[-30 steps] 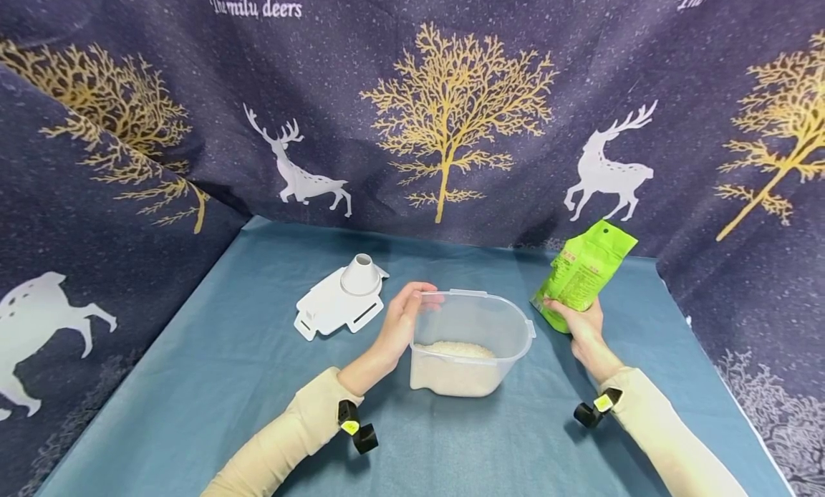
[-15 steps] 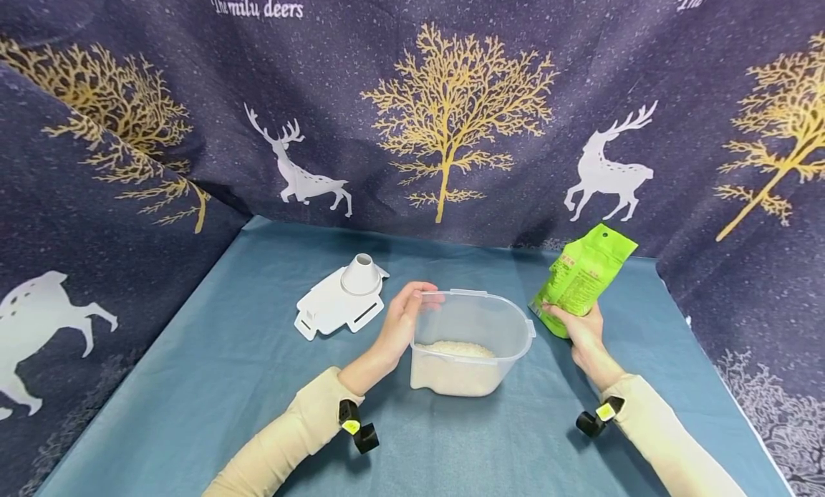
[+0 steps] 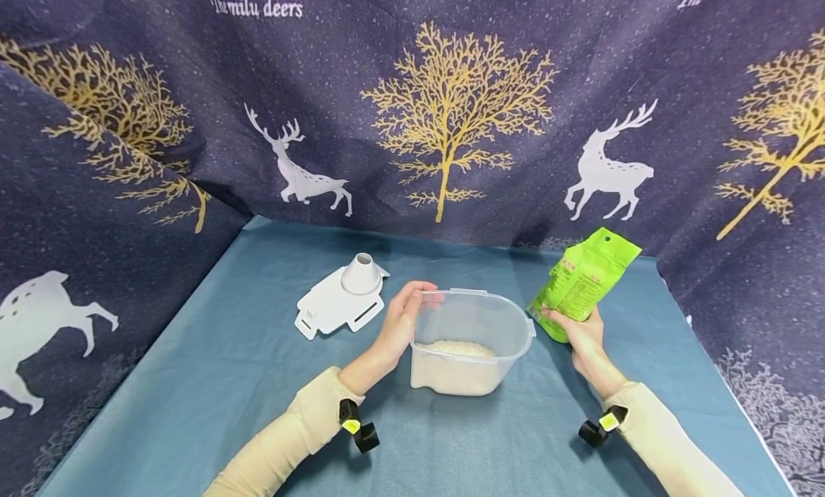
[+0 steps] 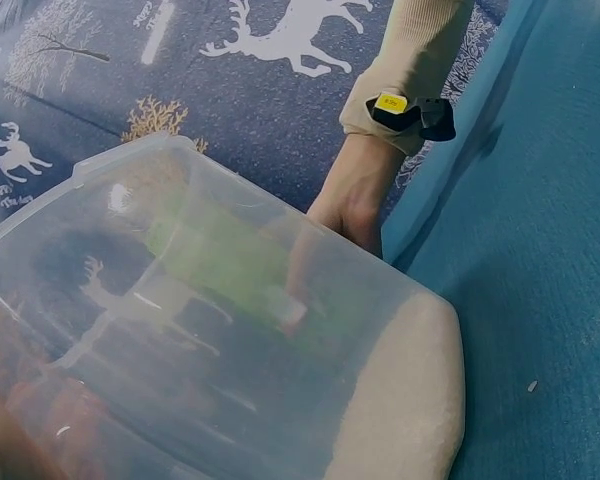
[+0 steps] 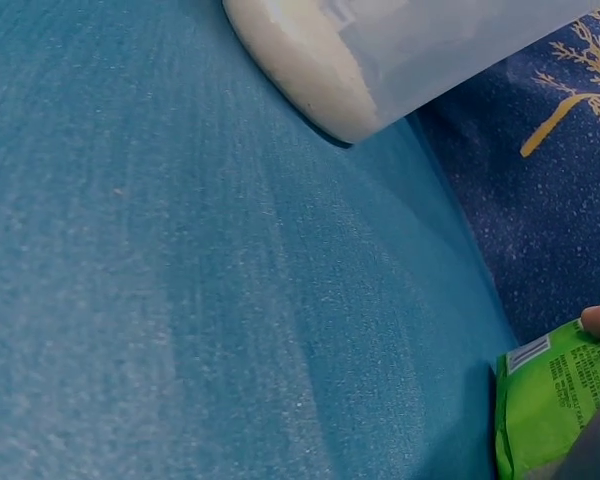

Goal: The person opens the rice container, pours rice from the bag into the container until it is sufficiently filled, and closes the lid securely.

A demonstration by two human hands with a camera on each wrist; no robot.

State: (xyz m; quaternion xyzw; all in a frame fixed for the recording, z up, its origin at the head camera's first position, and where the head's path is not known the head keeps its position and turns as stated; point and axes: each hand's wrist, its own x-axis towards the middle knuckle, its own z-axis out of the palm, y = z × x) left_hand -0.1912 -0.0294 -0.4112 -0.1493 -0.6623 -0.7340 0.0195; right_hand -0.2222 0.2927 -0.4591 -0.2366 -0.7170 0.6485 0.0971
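Observation:
A clear plastic container (image 3: 477, 318) stands on the blue cloth, its lower part filled with rice (image 3: 459, 372). My left hand (image 3: 401, 324) grips its left rim, thumb on the near side and fingers seen through the wall. To the right, my right hand (image 3: 583, 339) holds a green bag (image 3: 583, 282) round its lower part, the bag leaning to the right with its punched top edge up. In the right wrist view, the printed lower end of the green bag (image 5: 550, 400) shows close over the cloth. Through the container in the left wrist view, the bag looks blurred.
A white lid (image 3: 335, 304) with a cone-shaped spout (image 3: 362, 275) lies behind and left of the container. Blue cloth (image 3: 258, 368) covers the table, and a patterned dark curtain (image 3: 387, 124) hangs behind it. A loose grain (image 4: 532, 386) lies on the cloth.
My right hand and the green bag have come slightly down and nearer to me, and the bag leans a little further right. The left hand, container and lid stay as they were.

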